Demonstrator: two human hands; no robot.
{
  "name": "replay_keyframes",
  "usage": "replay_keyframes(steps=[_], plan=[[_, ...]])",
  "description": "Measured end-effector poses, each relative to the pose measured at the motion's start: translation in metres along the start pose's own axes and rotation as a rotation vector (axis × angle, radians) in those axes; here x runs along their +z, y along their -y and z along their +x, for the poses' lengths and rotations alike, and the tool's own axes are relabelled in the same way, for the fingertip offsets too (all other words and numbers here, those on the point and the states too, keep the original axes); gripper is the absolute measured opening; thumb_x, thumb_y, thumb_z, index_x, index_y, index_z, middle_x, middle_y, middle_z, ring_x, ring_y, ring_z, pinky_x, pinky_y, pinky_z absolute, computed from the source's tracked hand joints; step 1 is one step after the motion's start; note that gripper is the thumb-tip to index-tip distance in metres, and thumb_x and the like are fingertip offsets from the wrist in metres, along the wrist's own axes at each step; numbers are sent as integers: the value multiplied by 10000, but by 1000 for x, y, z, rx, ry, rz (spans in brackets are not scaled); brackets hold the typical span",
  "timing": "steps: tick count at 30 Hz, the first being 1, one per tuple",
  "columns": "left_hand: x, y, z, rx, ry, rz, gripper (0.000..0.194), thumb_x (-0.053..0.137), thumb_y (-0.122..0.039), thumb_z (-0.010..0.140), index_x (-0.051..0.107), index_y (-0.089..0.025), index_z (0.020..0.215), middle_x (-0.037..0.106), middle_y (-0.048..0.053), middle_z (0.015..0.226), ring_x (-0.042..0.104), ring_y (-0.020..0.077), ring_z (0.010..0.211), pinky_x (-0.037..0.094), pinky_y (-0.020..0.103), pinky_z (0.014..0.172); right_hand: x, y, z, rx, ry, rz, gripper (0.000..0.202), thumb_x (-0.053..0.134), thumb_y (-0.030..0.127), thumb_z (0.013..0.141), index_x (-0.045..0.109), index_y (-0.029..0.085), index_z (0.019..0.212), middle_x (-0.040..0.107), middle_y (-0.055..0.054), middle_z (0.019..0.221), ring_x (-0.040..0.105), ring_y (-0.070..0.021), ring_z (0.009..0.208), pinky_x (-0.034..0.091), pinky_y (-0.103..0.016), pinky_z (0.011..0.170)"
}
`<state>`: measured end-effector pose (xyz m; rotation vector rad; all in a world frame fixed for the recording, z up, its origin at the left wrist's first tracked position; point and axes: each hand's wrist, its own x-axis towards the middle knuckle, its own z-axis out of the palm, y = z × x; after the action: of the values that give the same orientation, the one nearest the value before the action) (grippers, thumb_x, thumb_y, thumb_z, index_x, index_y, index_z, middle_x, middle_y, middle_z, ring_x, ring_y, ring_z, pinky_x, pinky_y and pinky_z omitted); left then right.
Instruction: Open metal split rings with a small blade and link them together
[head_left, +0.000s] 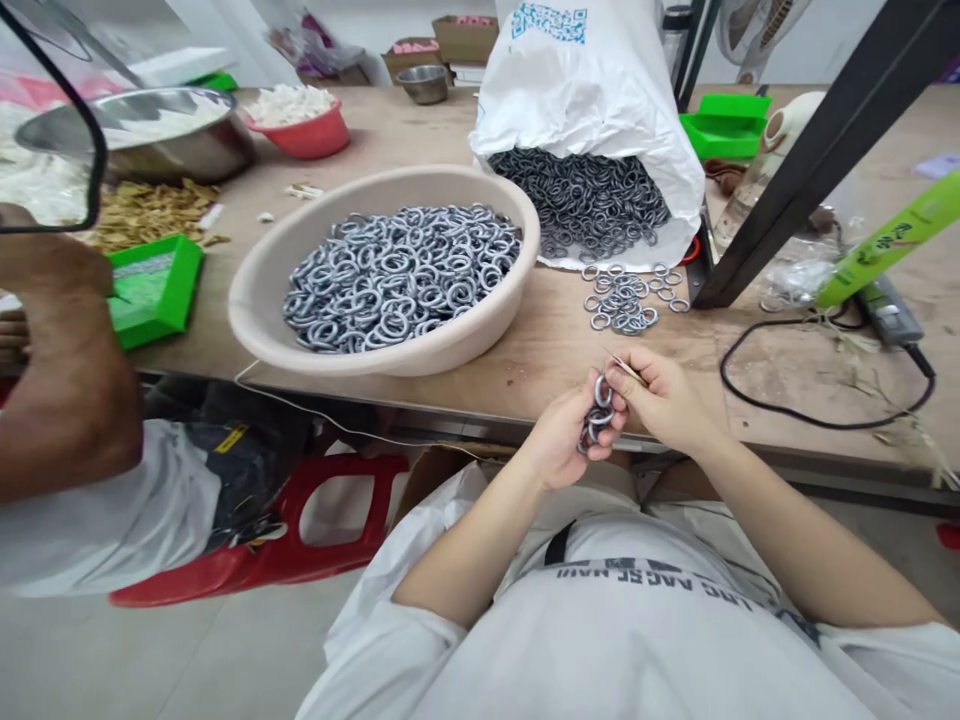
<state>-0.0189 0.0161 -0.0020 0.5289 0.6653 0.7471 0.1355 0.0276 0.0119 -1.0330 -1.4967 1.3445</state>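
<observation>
Several grey rings [598, 418] lie in my left hand [568, 430], whose fingers curl around them near the table's front edge. My right hand [664, 400] pinches a thin pointed stick [628, 370], its tip pointing up and left, and its fingertips meet the uppermost ring. Just beyond my hands a small pile of loose grey rings [624, 300] is spread on the table. Behind that pile, a white sack [577, 90] lies with its mouth toward me, full of darker rings [581, 200]. To the left stands a wide beige basin [251, 300] heaped with grey rings [405, 280].
At the left sits another person, an arm [67, 370] on the table by a green tray [169, 300]. Further back are a steel bowl [180, 150] and a red bowl [307, 140] with white pieces. A dark metal post [810, 150] and black cable [817, 425] are on the right.
</observation>
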Motion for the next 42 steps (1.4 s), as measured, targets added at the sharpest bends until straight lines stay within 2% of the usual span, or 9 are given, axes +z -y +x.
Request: replay_keyframes(steps=[3, 8, 13, 16, 19, 24, 35, 40, 42], plan=[[10, 5, 0, -14, 36, -18, 493, 695, -617, 782, 517, -157, 787, 454, -43, 647, 354, 27, 466, 228, 122, 376, 0, -8, -10, 2, -54, 24, 292, 618, 496, 908, 614, 204, 912, 612, 11, 742, 573, -113, 570, 489, -251, 538], [23, 13, -5, 178, -118, 61, 494, 693, -620, 781, 493, -168, 758, 415, -62, 583, 320, 35, 445, 219, 142, 380, -2, -6, -17, -153, -141, -258, 309, 757, 471, 800, 660, 222, 955, 636, -27, 864, 619, -183, 776, 508, -312, 686], [30, 17, -5, 222, -193, 85, 506, 666, -634, 792, 453, -181, 716, 431, -57, 546, 318, 44, 426, 211, 161, 377, -3, -1, -22, -128, -125, -292, 272, 580, 483, 940, 626, 217, 977, 657, -21, 806, 617, -180, 721, 463, -314, 669], [33, 17, -4, 264, -209, 54, 497, 669, -612, 800, 439, -182, 703, 421, -61, 547, 308, 41, 426, 208, 159, 378, -5, 4, -31, -277, -230, -563, 275, 523, 433, 979, 621, 195, 882, 638, -34, 809, 584, -167, 744, 393, -300, 668], [36, 18, -2, 287, -263, 30, 485, 697, -583, 788, 444, -181, 693, 388, -73, 524, 291, 38, 413, 210, 156, 371, -4, 10, -42, -376, -197, -804, 330, 515, 412, 980, 577, 186, 747, 574, -19, 723, 506, -137, 651, 311, -297, 606], [40, 19, -2, 299, -291, 21, 491, 724, -573, 767, 442, -179, 684, 360, -80, 519, 274, 32, 406, 202, 156, 365, -3, 13, -45, -415, -173, -967, 361, 513, 425, 976, 546, 185, 709, 545, -11, 698, 465, -129, 627, 270, -300, 593], [31, 15, -3, 244, -242, 9, 468, 726, -542, 782, 429, -189, 707, 362, -85, 518, 273, 38, 409, 213, 148, 369, -4, 5, -37, -377, -103, -923, 396, 484, 428, 985, 501, 192, 667, 538, 5, 628, 439, -116, 564, 245, -292, 576], [21, 15, -11, 194, -85, 43, 467, 655, -552, 844, 447, -173, 666, 403, -59, 529, 285, 44, 425, 249, 163, 377, -33, -3, -3, -75, -399, -1006, 463, 382, 536, 1004, 583, 207, 746, 575, -10, 609, 498, -157, 572, 241, -293, 567], [14, 13, -12, 198, -82, 36, 464, 658, -546, 845, 454, -170, 665, 415, -56, 542, 310, 47, 431, 278, 168, 383, -40, -3, 20, -58, -394, -1096, 461, 375, 564, 998, 636, 213, 850, 664, -41, 736, 568, -191, 662, 259, -295, 584]])
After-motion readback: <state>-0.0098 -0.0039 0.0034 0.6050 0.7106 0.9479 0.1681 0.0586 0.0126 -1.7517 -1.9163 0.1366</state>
